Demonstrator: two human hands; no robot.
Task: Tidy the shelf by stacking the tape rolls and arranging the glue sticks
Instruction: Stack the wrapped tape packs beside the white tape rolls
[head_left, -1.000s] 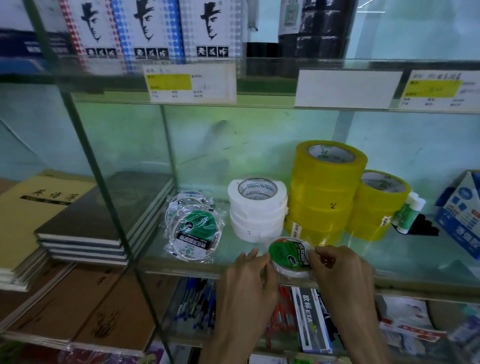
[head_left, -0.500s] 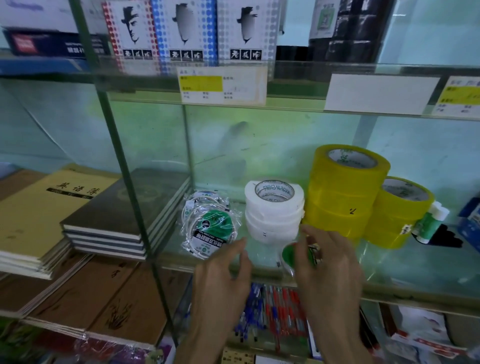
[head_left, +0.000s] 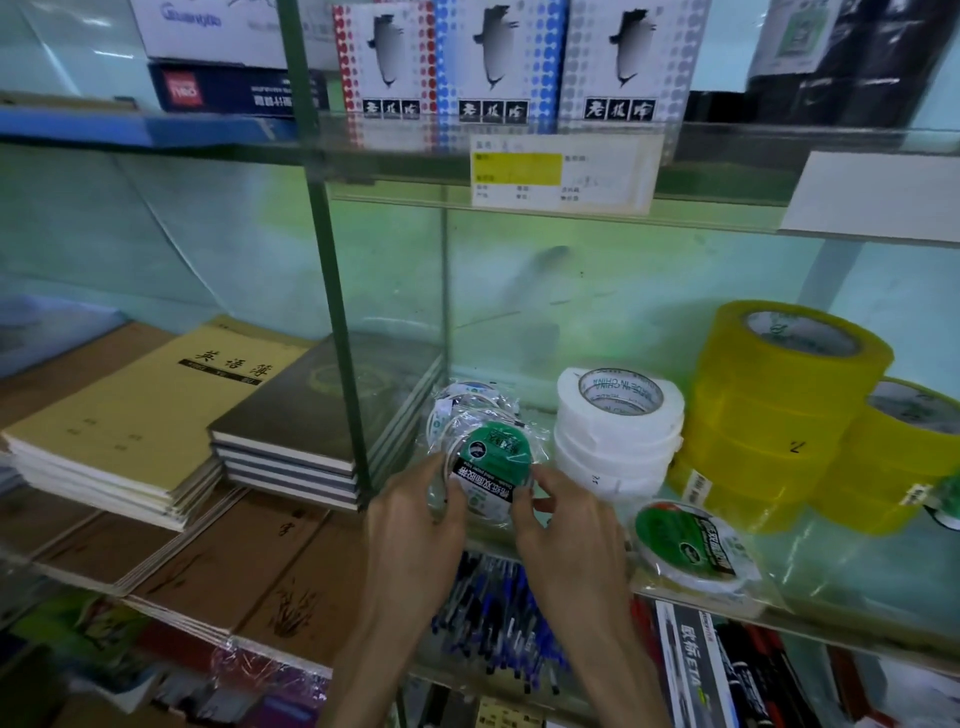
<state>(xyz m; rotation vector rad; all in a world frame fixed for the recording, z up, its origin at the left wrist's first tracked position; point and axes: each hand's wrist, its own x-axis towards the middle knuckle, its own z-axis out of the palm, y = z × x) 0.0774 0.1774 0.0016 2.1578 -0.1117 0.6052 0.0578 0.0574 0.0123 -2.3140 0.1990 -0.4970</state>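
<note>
On the glass shelf (head_left: 857, 587), left of the tall yellow tape stack (head_left: 769, 415) and the shorter white tape stack (head_left: 613, 436), your left hand (head_left: 415, 525) and right hand (head_left: 566, 530) pinch a wrapped green tape roll (head_left: 491, 462) from either side. A second green roll (head_left: 691, 545) lies flat beside your right hand.

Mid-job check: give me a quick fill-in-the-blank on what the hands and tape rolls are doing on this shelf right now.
The left hand and the right hand together hold a wrapped tape roll with a ____ label.
The tall tape stack to the right of the white tape stack is ____.
A second wrapped roll lies on the glass shelf to the ____ of the right hand.
Missing words: green; yellow; right.
</note>
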